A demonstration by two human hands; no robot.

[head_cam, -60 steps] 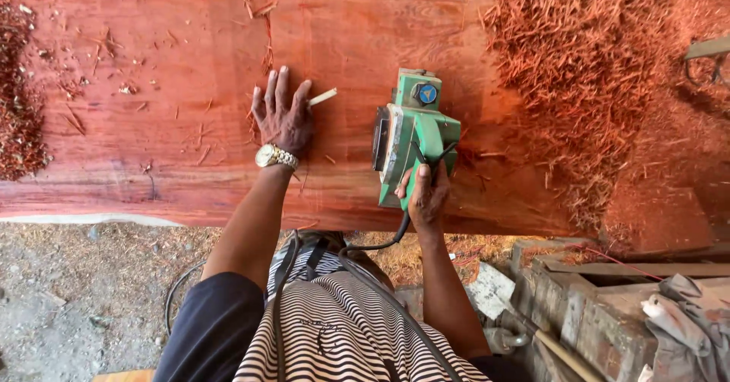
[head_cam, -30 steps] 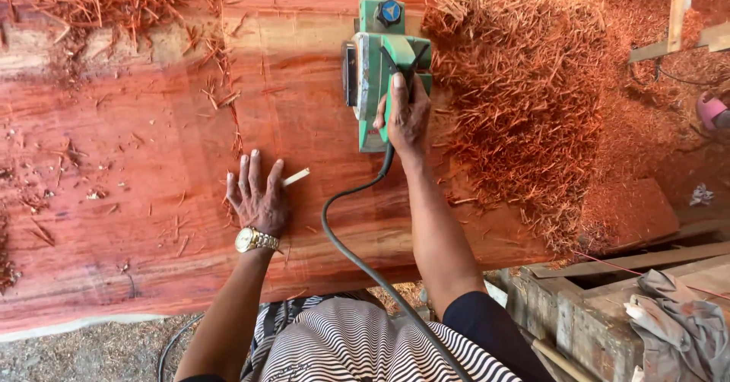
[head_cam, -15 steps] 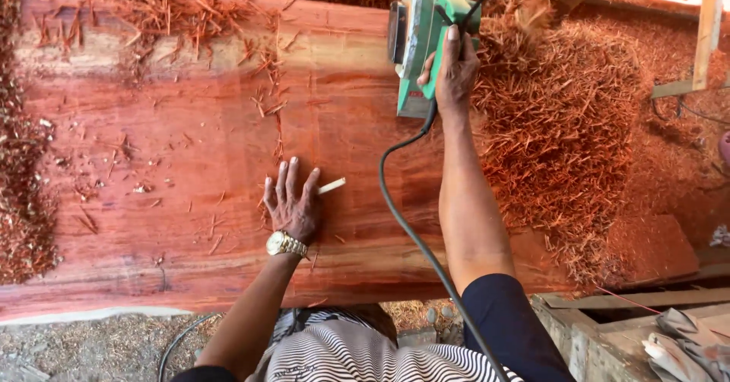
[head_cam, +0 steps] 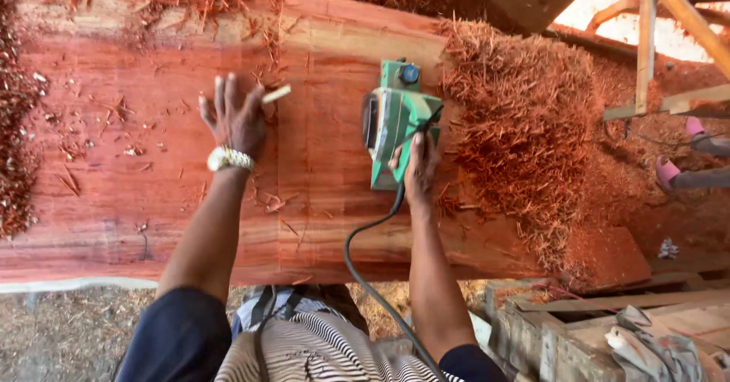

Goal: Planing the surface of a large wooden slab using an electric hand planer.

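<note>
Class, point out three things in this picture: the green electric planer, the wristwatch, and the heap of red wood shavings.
green electric planer (head_cam: 391, 120), head view, on the top of its body.
wristwatch (head_cam: 229, 158), head view, on the metal band.
heap of red wood shavings (head_cam: 525, 123), head view, on its middle.

Outdoor woodworking yard: red slab (head_cam: 152, 192), shavings heap (head_cam: 525, 131), electric planer (head_cam: 391, 120).
</note>
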